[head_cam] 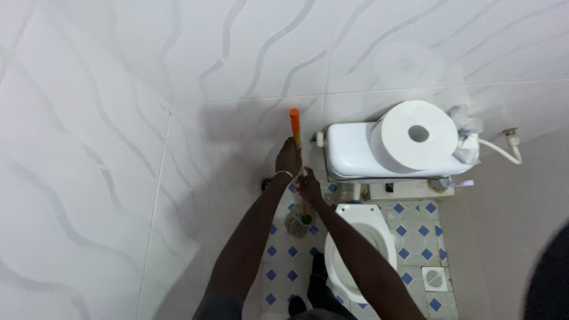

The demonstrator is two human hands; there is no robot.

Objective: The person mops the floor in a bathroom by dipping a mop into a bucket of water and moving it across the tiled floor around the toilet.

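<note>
Orange-tipped mop handle [296,139] in closed grip of left hand [287,158] and right hand [309,186]

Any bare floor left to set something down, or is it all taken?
Free: the tiled floor between the toilet bowl, the right wall and the drain grate. Crowded: left of the bowl, where the left hand and right hand hold the mop. The cistern lid is mostly taken by a paper roll.
</note>
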